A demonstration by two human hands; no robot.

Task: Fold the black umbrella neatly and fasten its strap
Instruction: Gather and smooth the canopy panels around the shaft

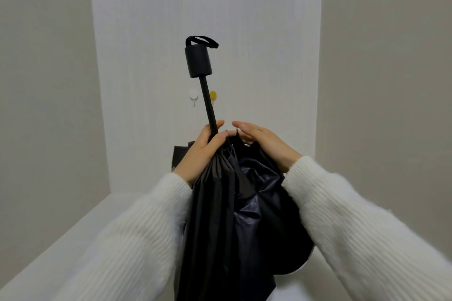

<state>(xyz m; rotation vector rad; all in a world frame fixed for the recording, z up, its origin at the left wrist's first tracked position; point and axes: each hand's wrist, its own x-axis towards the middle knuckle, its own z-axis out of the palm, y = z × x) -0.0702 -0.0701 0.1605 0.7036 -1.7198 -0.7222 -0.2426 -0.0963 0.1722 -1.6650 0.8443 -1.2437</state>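
Left hand (203,151) gripping black umbrella (232,215) canopy at shaft, right hand (259,140) flat, fingers touching fabric

Umbrella (232,203) between both sleeves; two hooks (193,96) behind, apparently wall-mounted.

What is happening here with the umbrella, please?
A person in a white sweater is folding a black umbrella, held with its handle pointing up. The left hand grips the gathered canopy where it meets the shaft. The right hand rests on the loose fabric beside it, fingers fairly straight. The canopy is still bunched and untidy on the right, and no strap is fastened round it yet.
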